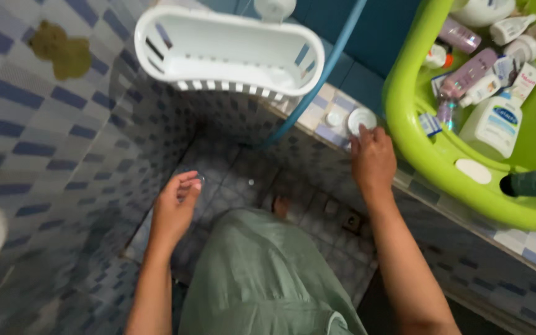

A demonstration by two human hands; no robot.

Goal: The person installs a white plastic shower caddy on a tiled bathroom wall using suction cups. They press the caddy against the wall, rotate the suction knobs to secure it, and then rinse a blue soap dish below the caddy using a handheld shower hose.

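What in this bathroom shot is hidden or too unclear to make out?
Head view only:
- Small clear thing at the left hand fingertips: too small and blurred to name.
- White round lid on the tiled ledge: partly covered by the right hand; grip unclear.
- Green basin: cut off by the right edge; its bottles overlap.
- White wall basket: its inside bottom shows nothing certain.
- Feet: mostly hidden by the green garment.

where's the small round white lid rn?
Head view, right of centre: the white lid sits on the tiled ledge, at the right hand fingertips, beside the green basin.
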